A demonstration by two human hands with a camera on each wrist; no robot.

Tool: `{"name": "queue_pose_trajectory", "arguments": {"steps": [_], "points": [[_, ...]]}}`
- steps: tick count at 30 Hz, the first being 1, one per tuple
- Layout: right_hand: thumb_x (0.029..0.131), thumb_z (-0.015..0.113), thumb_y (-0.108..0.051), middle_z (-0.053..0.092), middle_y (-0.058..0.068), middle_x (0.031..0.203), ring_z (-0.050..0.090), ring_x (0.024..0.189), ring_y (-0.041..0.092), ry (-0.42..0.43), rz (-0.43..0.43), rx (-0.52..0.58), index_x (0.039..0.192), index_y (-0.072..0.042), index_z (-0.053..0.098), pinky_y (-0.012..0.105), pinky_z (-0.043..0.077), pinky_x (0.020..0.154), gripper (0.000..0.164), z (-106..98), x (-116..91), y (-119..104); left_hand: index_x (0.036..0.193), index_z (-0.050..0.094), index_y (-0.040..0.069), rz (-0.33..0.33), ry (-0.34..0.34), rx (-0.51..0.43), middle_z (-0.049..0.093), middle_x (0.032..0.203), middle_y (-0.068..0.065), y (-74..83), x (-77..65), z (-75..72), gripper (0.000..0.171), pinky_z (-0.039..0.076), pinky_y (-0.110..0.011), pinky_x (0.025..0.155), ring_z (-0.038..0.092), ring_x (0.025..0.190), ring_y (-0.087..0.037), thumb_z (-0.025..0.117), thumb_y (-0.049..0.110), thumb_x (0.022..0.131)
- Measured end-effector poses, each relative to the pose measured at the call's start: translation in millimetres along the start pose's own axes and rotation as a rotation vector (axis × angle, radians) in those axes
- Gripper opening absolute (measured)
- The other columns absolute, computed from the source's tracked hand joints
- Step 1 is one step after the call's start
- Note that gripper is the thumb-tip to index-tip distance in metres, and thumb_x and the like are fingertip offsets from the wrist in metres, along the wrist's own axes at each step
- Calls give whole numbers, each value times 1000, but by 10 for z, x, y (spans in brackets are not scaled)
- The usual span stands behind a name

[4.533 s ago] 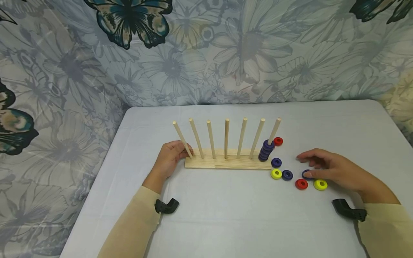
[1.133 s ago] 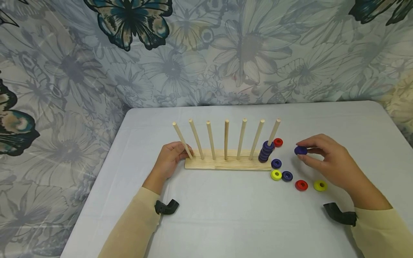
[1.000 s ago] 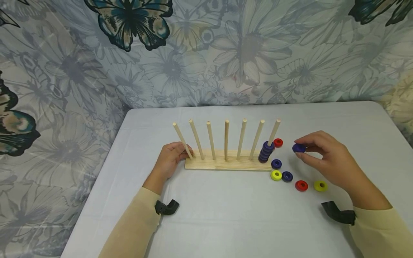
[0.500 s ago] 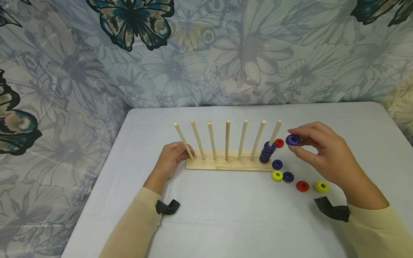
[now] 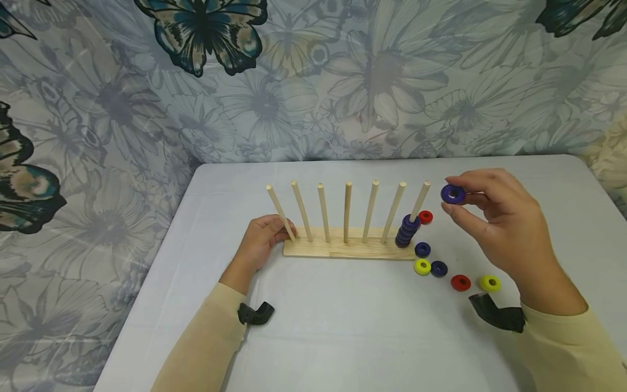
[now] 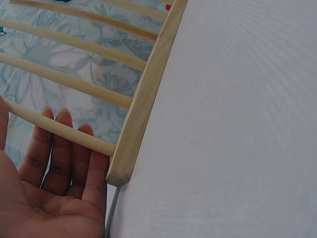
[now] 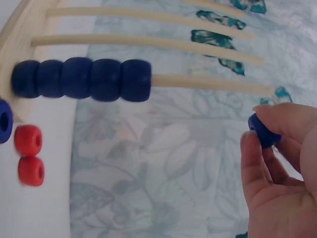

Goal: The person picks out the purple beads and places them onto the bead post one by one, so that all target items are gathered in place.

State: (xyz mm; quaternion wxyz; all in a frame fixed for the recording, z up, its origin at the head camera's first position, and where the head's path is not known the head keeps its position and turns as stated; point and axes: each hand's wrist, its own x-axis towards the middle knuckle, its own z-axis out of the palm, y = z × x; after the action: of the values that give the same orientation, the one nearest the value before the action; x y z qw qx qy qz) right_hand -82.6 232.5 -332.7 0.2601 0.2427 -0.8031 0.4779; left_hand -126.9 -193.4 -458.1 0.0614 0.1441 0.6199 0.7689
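Between the thumb and fingertips of my right hand [image 5: 509, 218] is a blue bead [image 5: 453, 194], raised beside the top of the rightmost peg [image 5: 421, 198]. In the right wrist view the bead [image 7: 264, 131] is apart from that peg's tip. Several blue beads [image 5: 407, 231] are stacked on the peg's lower part. My left hand [image 5: 259, 242] holds the leftmost peg [image 5: 280, 209] of the wooden peg stand [image 5: 343, 250]. In the left wrist view its fingers [image 6: 59, 158] lie behind that peg, close to the base, and the thumb is mostly out of frame.
Loose on the white table [image 5: 362, 326], right of the stand, lie two blue beads [image 5: 423, 250], two yellow beads [image 5: 490, 283] and a red bead [image 5: 460, 282]. Behind the stack, red beads [image 7: 28, 140] show in the right wrist view. The other pegs [image 5: 348, 212] stand bare.
My right hand has picked up a blue bead from the table's right side and carried it up and left to the rightmost peg's top. The left hand stays at the stand.
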Motion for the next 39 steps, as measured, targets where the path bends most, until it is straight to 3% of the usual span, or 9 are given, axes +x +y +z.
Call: {"name": "queue_pose_trajectory", "arguments": {"steps": [3, 6, 9, 12, 19, 25, 30, 35, 39], "points": [[74, 73, 37, 66, 9, 120, 68, 104, 17, 22, -16, 63, 120, 19, 70, 19, 55, 96, 50, 12, 33, -33, 99, 80, 10, 7, -7, -9, 77, 98, -5, -6, 6, -3, 42, 62, -32, 88, 75, 96, -18, 79, 52, 97], [87, 80, 20, 66, 12, 119, 68, 105, 20, 46, -38, 132, 118, 22, 69, 20, 56, 97, 33, 31, 65, -74, 99, 80, 9, 7, -9, -18, 77, 98, -5, -14, 7, -9, 41, 62, -32, 88, 76, 96, -18, 78, 50, 98], [96, 86, -4, 66, 15, 119, 68, 105, 22, 70, -63, 206, 116, 25, 67, 22, 56, 97, 40, 66, 104, -122, 99, 80, 10, 1, -5, -14, 77, 98, -5, -16, 5, -13, 40, 62, -32, 89, 75, 96, -18, 78, 51, 98], [96, 88, -12, 66, 17, 119, 68, 105, 24, 73, -77, 268, 115, 26, 67, 23, 56, 98, 47, 107, 147, -162, 99, 80, 11, -2, -2, -5, 77, 98, -5, -12, 2, -15, 41, 62, -32, 89, 75, 96, -17, 78, 52, 97], [94, 87, -4, 66, 16, 118, 68, 103, 23, 62, -73, 268, 115, 24, 68, 22, 56, 98, 40, 143, 203, -207, 99, 81, 8, 3, -4, -6, 77, 98, -4, -15, 9, -7, 44, 62, -32, 89, 75, 97, -18, 78, 52, 98], [92, 87, 3, 66, 20, 117, 68, 103, 25, 53, -85, 361, 114, 26, 67, 24, 57, 97, 38, 195, 223, -196, 98, 80, 9, -1, -2, -7, 77, 98, -4, -22, 9, -14, 47, 62, -32, 88, 75, 96, -18, 79, 56, 95], [89, 82, 16, 66, 18, 118, 68, 104, 25, 31, -79, 277, 117, 23, 68, 23, 57, 97, 32, 206, 222, -181, 99, 80, 8, -5, 1, -4, 77, 98, -5, -29, 7, -18, 48, 62, -32, 89, 75, 96, -18, 78, 56, 95], [75, 74, 37, 65, 16, 119, 67, 104, 24, 4, -49, 173, 121, 19, 71, 22, 56, 98, 49, 222, 226, -189, 99, 80, 8, -10, 6, 2, 77, 97, -5, -23, 8, -17, 48, 62, -33, 89, 75, 95, -18, 78, 56, 95], [74, 73, 40, 64, 16, 119, 67, 104, 24, 3, -28, 152, 122, 17, 71, 21, 57, 96, 54, 247, 224, -184, 99, 79, 5, -14, 11, 10, 77, 98, -5, -21, 6, -14, 51, 62, -33, 89, 75, 96, -18, 79, 56, 94]]}}
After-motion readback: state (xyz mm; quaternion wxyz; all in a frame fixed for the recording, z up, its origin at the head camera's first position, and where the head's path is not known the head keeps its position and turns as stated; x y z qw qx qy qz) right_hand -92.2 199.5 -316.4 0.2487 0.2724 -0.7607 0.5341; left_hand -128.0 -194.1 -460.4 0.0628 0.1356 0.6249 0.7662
